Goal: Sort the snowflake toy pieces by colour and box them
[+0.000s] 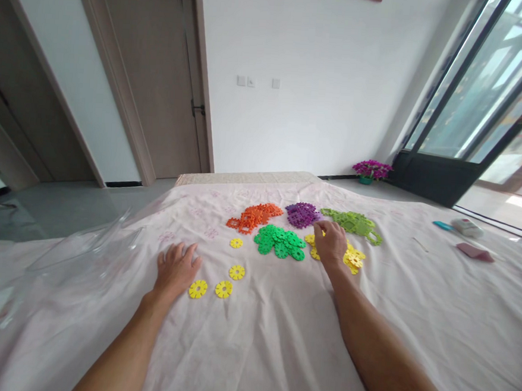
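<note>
My left hand (pixel 178 267) lies open and palm down on the cloth, holding nothing. Beside its thumb is a yellow notched plastic disc (pixel 192 289); several more loose ones, such as this yellow disc (pixel 241 273), lie singly to its right. My right hand (pixel 330 241) is over the yellow disc pile (pixel 353 260), fingers curled down and thumb and fingertips drawn together. What they pinch, if anything, I cannot make out. Just left of that hand spreads a heap of green discs (pixel 280 242).
Behind lie orange pieces (pixel 256 216), purple pieces (pixel 302 215) and light green pieces (pixel 353 221). Clear plastic (pixel 82 248) sits at the left. On the right are a white object (pixel 467 228), a blue item (pixel 443 225) and a pink piece (pixel 475 252). A creased pale cloth (pixel 260 338) covers the surface.
</note>
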`<control>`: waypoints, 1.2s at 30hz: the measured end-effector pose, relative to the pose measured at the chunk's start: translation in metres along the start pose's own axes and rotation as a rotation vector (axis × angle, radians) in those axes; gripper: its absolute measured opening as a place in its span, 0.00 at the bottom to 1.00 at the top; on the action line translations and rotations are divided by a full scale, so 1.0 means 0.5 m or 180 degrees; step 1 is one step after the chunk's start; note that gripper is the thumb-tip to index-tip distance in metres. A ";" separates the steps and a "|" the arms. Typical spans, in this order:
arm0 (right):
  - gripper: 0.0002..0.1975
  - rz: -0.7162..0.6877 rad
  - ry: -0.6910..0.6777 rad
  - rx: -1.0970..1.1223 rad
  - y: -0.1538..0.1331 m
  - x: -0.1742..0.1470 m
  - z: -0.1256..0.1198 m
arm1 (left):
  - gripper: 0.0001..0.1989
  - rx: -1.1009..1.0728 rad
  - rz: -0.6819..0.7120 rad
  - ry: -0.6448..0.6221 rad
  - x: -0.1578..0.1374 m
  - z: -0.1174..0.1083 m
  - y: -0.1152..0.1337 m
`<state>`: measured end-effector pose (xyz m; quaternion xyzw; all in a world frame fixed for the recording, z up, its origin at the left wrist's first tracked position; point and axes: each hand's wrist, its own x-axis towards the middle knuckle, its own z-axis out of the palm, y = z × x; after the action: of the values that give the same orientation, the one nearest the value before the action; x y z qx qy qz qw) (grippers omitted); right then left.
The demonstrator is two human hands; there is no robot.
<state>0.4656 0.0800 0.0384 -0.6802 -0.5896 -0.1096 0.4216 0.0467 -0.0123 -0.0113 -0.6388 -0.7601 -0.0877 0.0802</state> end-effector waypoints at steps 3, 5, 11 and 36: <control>0.12 -0.0696 -0.0287 0.0427 -0.065 -0.025 0.011 | 0.25 -0.0008 0.0009 0.0014 -0.001 -0.003 0.001; 0.11 -0.1131 -0.0592 0.0629 -0.110 -0.052 0.016 | 0.25 -0.0027 0.0014 0.0006 -0.001 -0.005 0.001; 0.11 -0.2161 -0.1600 0.0917 -0.215 -0.150 0.018 | 0.25 -0.0088 -0.0011 -0.0014 -0.003 -0.011 0.004; 0.14 -0.1459 -0.2419 0.0548 -0.297 -0.136 0.096 | 0.25 -0.0098 -0.0043 -0.0049 -0.002 -0.015 0.004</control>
<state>0.2971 0.0582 0.0305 -0.4864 -0.8450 0.1068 0.1950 0.0487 -0.0149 -0.0045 -0.6355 -0.7636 -0.0950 0.0640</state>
